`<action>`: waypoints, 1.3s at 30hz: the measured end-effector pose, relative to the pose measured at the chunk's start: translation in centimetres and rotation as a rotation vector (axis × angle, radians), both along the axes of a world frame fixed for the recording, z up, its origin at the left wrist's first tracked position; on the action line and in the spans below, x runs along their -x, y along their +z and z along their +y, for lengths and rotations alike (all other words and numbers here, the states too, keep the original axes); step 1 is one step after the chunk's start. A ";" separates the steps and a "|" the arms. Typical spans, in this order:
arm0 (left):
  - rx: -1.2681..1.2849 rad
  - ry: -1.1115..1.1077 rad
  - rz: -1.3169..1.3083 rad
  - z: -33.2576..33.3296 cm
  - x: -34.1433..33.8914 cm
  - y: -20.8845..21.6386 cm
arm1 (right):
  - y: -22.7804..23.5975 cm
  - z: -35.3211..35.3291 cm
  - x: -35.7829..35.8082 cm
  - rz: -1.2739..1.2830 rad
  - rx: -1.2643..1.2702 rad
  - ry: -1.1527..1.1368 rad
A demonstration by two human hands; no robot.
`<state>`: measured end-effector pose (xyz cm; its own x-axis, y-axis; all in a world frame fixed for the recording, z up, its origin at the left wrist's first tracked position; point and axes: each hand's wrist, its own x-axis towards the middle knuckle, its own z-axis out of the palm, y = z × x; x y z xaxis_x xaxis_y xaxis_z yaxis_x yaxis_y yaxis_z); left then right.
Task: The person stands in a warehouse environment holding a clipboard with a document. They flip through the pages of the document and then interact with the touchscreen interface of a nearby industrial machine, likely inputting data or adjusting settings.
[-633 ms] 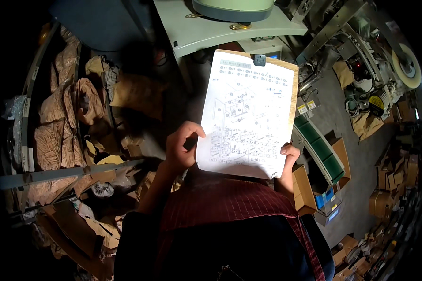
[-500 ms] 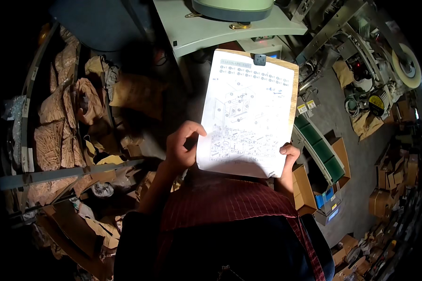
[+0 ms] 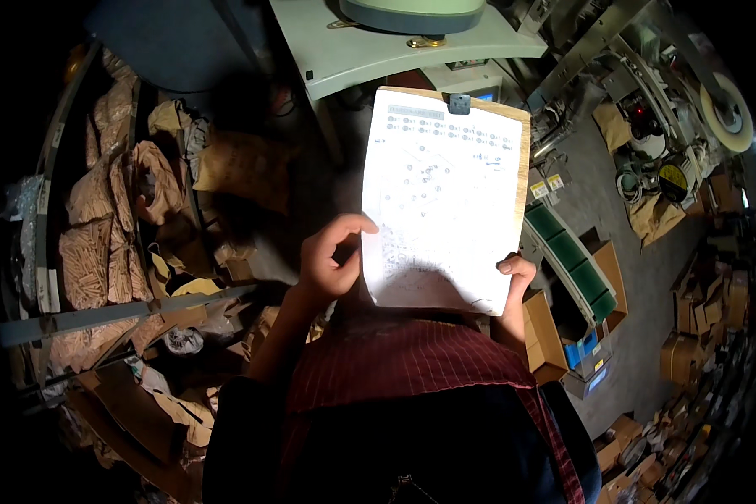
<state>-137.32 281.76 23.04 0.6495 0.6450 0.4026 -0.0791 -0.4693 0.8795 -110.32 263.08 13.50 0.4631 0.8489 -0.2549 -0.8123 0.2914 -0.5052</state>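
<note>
- The clipboard (image 3: 522, 151) is held up in front of the chest, in the middle of the view, with a white sheet (image 3: 441, 202) full of small printed marks under its metal clip (image 3: 459, 103) at the far edge.
- The left hand (image 3: 332, 260) is at the left edge of the sheet, near the lower part; the thumb lies over the paper and the other fingers are curled together, it seems behind the board.
- The right hand (image 3: 517, 281) holds the near right corner; its fingers are closed on the edge of the board, only the knuckles show.
- To read the sheet well, I think both hands should keep the board flat and steady, with the thumbs away from the printed rows.
- The paper curls a little at the near edge, so a light press of the left thumb there helps.
- On the left stand shelves (image 3: 101, 311) with brown paper bags (image 3: 88, 252); on the right is a green conveyor (image 3: 575, 256) and cardboard boxes (image 3: 546, 332); far ahead is a pale machine table (image 3: 378, 50).
</note>
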 end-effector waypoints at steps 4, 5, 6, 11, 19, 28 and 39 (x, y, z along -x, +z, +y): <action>0.015 -0.014 0.003 0.0 0.3 -0.3 | 3.5 0.8 1.6 0.027 0.027 -0.038; 0.017 -0.012 0.003 0.0 0.3 -0.3 | 3.8 0.9 1.8 0.029 0.046 -0.054; 0.018 -0.014 0.001 -0.1 0.2 -0.2 | 3.2 0.6 1.5 0.023 0.036 -0.048; -0.007 0.001 0.013 -0.2 0.3 -0.4 | 0.4 -0.2 0.1 -0.017 0.018 -0.020; -0.011 0.017 0.005 -0.4 0.4 -0.5 | 2.6 0.5 0.9 0.027 0.035 -0.014; -0.071 0.044 0.075 -0.4 0.3 0.0 | 2.6 0.4 0.8 0.045 -0.001 -0.012; -0.305 0.106 0.103 -0.4 -0.3 0.7 | 2.9 -0.3 1.0 0.049 -0.146 0.010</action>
<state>-137.02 281.33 23.72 0.6327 0.5711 0.5230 0.0662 -0.7128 0.6982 -111.35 262.75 16.37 0.4443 0.8832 -0.1505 -0.8383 0.3506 -0.4174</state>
